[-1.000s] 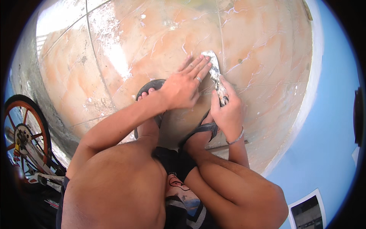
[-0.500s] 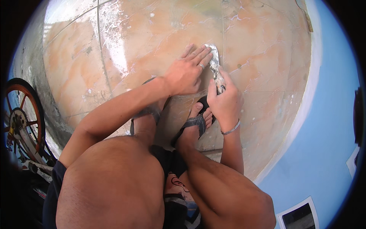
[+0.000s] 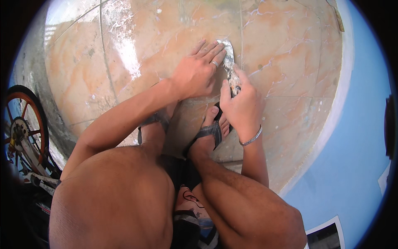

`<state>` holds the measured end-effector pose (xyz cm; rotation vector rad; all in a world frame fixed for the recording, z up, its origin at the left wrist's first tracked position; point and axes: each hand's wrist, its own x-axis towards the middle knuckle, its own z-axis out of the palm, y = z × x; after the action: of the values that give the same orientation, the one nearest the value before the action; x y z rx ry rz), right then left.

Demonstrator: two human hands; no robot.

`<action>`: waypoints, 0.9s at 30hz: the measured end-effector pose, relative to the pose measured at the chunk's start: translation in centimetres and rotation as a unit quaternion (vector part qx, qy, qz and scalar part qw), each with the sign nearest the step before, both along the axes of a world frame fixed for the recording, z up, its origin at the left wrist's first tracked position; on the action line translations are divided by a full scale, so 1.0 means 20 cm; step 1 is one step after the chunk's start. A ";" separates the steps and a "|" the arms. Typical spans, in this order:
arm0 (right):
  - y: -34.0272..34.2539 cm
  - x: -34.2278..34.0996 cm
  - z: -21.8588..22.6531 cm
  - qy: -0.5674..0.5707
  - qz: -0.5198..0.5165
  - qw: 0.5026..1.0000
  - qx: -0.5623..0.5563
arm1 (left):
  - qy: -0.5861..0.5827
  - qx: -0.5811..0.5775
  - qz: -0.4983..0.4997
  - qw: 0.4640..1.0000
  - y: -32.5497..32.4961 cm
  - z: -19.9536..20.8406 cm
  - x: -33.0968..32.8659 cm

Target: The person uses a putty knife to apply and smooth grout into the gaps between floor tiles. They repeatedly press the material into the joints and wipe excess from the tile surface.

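Note:
A putty knife (image 3: 227, 53) with a worn, paint-crusted handle lies low against the tiled floor (image 3: 282, 62), its broad blade pointing away from me. My right hand (image 3: 243, 101) is closed around the handle, thumb and forefinger stretched along it. My left hand (image 3: 195, 74), with a ring on one finger, has its fingers extended, and their tips press on the left side of the blade. Whether anything lies under the blade, I cannot see. The tiles are beige and orange with pale veins and white specks.
My sandalled feet (image 3: 213, 124) stand just short of the hands. A wheel with orange spokes (image 3: 27, 128) is at the left. Along the right runs a light blue wall (image 3: 348, 157) with a white lower band, and a dark framed sheet (image 3: 326, 235) shows near the bottom.
Both hands and the putty knife have shifted slightly away from me and to the left in the picture. The grip looks the same; the whole view has also shifted a little.

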<state>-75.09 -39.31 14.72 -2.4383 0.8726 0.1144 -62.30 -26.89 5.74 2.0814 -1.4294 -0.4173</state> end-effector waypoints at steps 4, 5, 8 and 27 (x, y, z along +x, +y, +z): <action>0.05 -0.07 0.05 0.036 0.013 0.999 0.006 | 0.009 0.057 -0.032 0.998 0.07 0.04 -0.08; 0.05 -0.07 0.04 0.017 0.016 1.000 0.001 | 0.009 0.029 -0.018 0.999 0.07 0.04 -0.08; 0.03 -0.04 -0.03 -0.012 0.004 1.000 0.014 | -0.017 0.018 -0.003 1.000 0.05 -0.02 -0.03; 0.00 -0.19 0.04 0.015 0.005 1.000 0.019 | 0.017 -0.003 -0.023 1.000 0.01 0.05 -0.12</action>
<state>-78.79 -39.28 15.44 -2.4111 0.8647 0.1700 -64.64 -26.71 6.71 2.0308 -1.4586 -0.4633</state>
